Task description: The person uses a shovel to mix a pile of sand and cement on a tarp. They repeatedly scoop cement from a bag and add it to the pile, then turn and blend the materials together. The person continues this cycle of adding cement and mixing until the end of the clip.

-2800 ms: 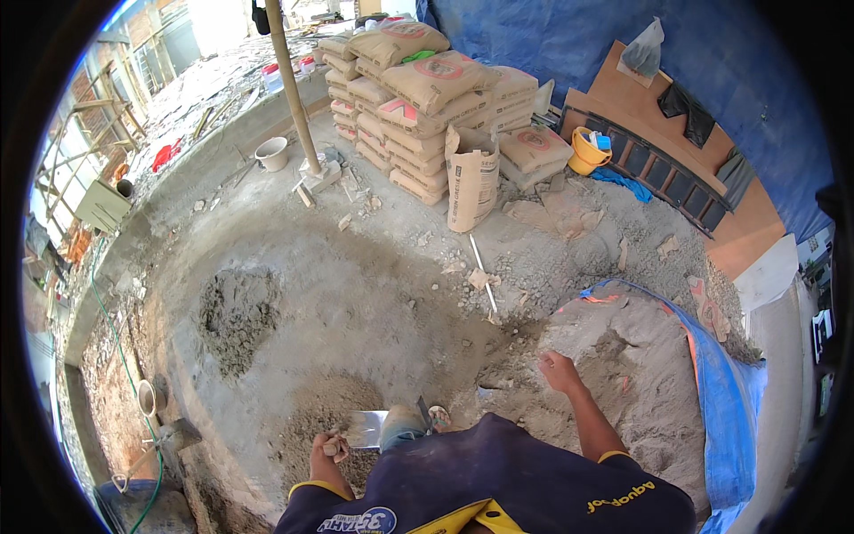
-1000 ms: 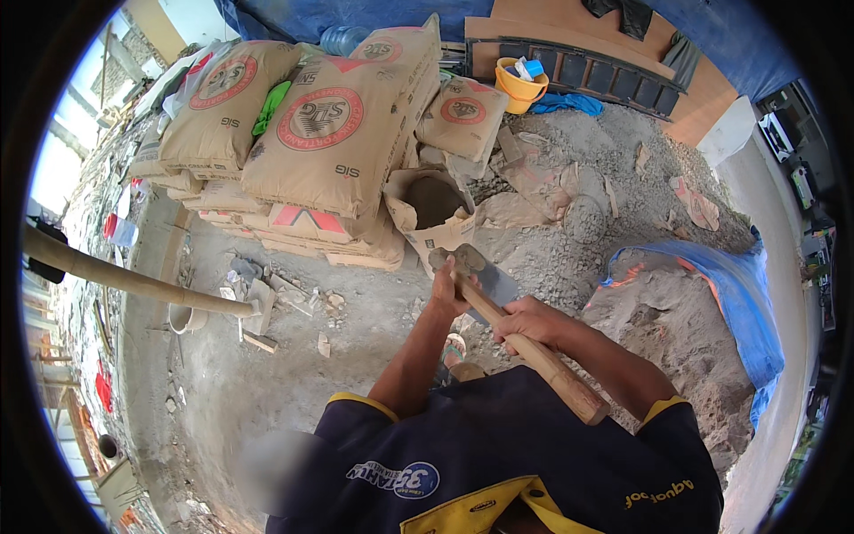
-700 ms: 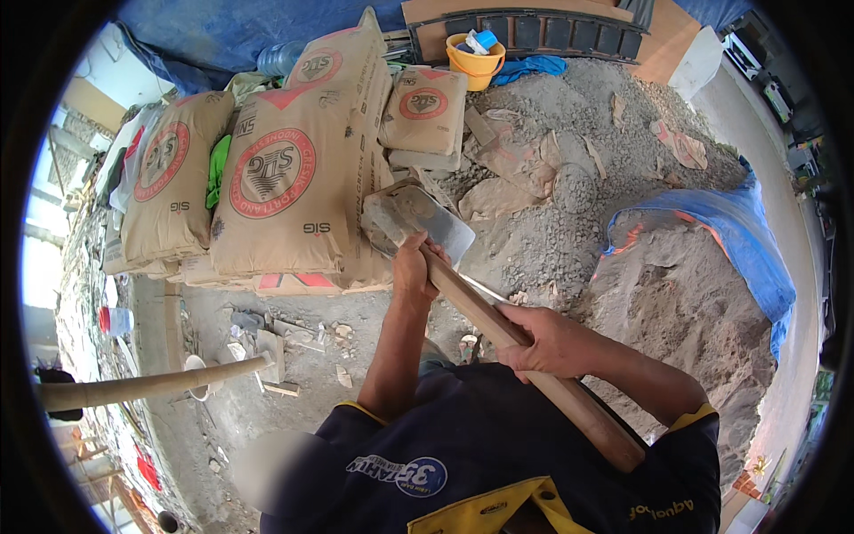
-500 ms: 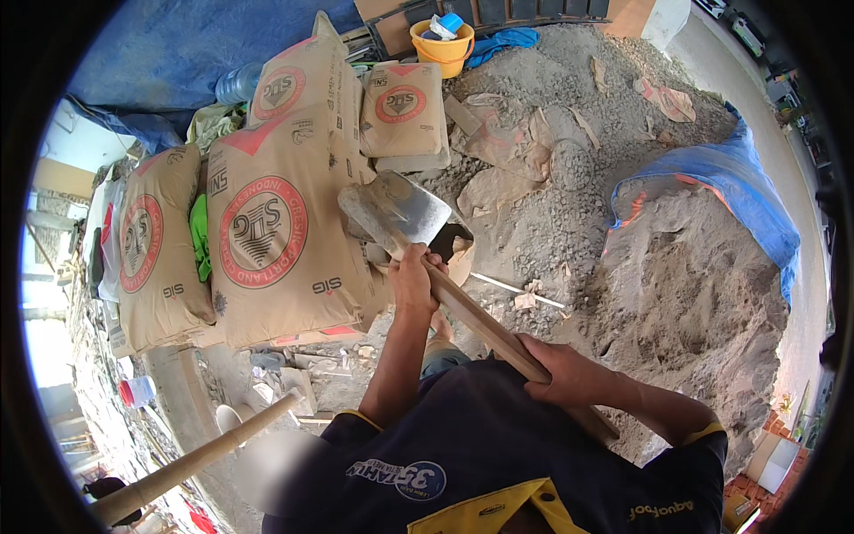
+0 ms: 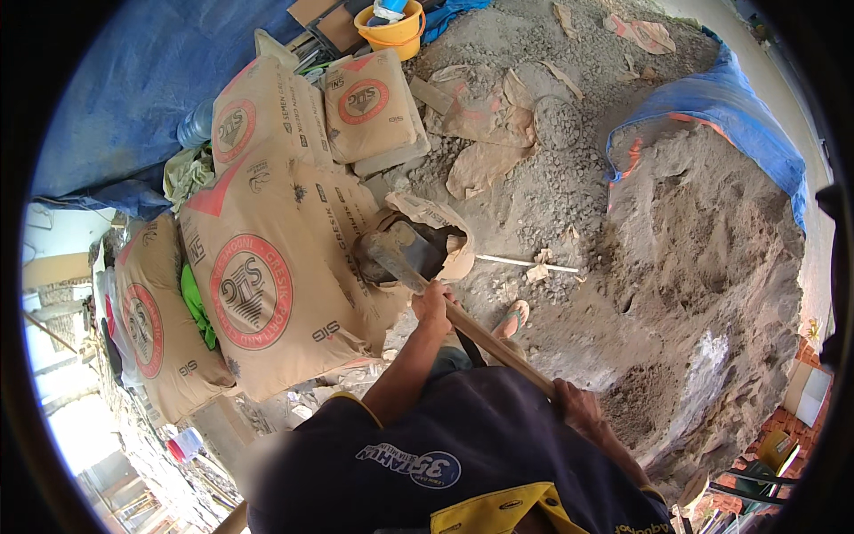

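Observation:
My left hand point(image 5: 433, 303) is wrapped round the upper wooden handle of a shovel point(image 5: 503, 351), close to its metal blade. Lower down and to the right, my right hand point(image 5: 580, 408) grips the same handle. The shovel slants up and leftward, and its blade point(image 5: 391, 248) dips into the mouth of an open, torn paper cement bag point(image 5: 456, 231). Dark shadow fills the bag's opening, so its contents are hard to make out. Just left of it, a large full cement bag point(image 5: 276, 285) lies beside the blade.
More cement bags point(image 5: 363, 100) are stacked behind and to the left. A sand heap point(image 5: 712, 240) partly under a blue tarp point(image 5: 712, 93) rises on the right. Gravel point(image 5: 569, 133) and torn paper cover the ground beyond. A yellow bucket point(image 5: 391, 36) stands at the back. A white stick point(image 5: 529, 263) lies near the bag.
The shovel blade has dropped from above the torn bag into its opening. Both hands have moved down and to the right in the picture, and the view has shifted.

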`<action>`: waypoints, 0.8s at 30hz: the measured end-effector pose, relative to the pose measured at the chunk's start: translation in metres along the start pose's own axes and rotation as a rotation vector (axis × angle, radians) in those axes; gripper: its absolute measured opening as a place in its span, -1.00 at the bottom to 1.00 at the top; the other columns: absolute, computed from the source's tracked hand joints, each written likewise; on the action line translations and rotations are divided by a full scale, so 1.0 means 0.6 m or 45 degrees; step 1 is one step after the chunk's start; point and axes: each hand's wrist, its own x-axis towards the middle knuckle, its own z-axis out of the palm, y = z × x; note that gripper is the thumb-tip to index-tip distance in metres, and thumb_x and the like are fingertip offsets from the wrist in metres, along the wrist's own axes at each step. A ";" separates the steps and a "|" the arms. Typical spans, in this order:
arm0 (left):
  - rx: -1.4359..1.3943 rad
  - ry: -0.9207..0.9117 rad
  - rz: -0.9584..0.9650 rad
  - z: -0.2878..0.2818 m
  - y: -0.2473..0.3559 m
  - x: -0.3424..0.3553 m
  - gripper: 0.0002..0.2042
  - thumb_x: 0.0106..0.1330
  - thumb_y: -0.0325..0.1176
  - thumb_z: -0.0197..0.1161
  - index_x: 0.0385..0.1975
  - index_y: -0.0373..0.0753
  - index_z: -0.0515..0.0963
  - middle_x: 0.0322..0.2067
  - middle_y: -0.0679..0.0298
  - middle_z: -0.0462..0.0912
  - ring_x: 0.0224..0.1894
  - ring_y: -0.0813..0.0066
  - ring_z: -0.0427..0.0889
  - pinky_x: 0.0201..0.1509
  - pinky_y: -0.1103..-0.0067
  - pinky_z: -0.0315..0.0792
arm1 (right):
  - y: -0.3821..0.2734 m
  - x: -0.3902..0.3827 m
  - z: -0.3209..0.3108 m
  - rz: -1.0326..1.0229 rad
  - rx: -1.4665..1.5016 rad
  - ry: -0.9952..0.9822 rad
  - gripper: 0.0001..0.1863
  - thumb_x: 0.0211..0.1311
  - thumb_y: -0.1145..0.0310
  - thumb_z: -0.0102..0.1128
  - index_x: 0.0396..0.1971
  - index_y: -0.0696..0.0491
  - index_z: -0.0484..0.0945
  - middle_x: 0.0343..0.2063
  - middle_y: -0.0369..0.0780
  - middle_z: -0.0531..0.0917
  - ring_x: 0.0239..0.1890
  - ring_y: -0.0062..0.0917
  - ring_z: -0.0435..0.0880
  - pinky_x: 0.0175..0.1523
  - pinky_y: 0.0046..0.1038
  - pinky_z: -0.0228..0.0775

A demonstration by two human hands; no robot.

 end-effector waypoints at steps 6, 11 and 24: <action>0.053 0.122 0.150 0.021 -0.031 0.065 -0.76 0.05 -0.46 0.12 -0.30 -0.23 0.25 -0.55 0.21 0.33 -0.61 0.34 0.40 -0.58 0.35 0.30 | 0.114 0.074 0.102 -0.018 -0.086 0.031 -0.87 0.20 0.40 -0.04 -0.27 0.05 0.34 -0.46 -0.06 0.58 -0.49 -0.04 0.62 -0.46 -0.09 0.47; 0.136 0.252 0.311 0.028 -0.032 0.148 -0.86 0.07 -0.43 0.13 -0.37 -0.21 0.35 -0.51 0.23 0.39 -0.56 0.38 0.45 -0.54 0.36 0.40 | 0.182 0.169 0.192 -0.057 -0.002 0.055 -0.83 0.19 0.36 0.01 -0.27 0.08 0.33 -0.40 -0.01 0.58 -0.43 -0.06 0.64 -0.38 -0.05 0.48; 0.933 0.774 0.944 0.023 -0.109 0.336 -0.63 0.18 -0.31 0.17 -0.19 -0.40 0.21 -0.33 -0.11 0.55 -0.40 0.00 0.61 -0.33 0.29 0.53 | 0.242 0.310 0.347 0.092 0.078 0.027 -0.86 0.22 0.38 -0.05 -0.25 0.06 0.34 -0.39 0.00 0.57 -0.42 -0.05 0.65 -0.40 -0.03 0.47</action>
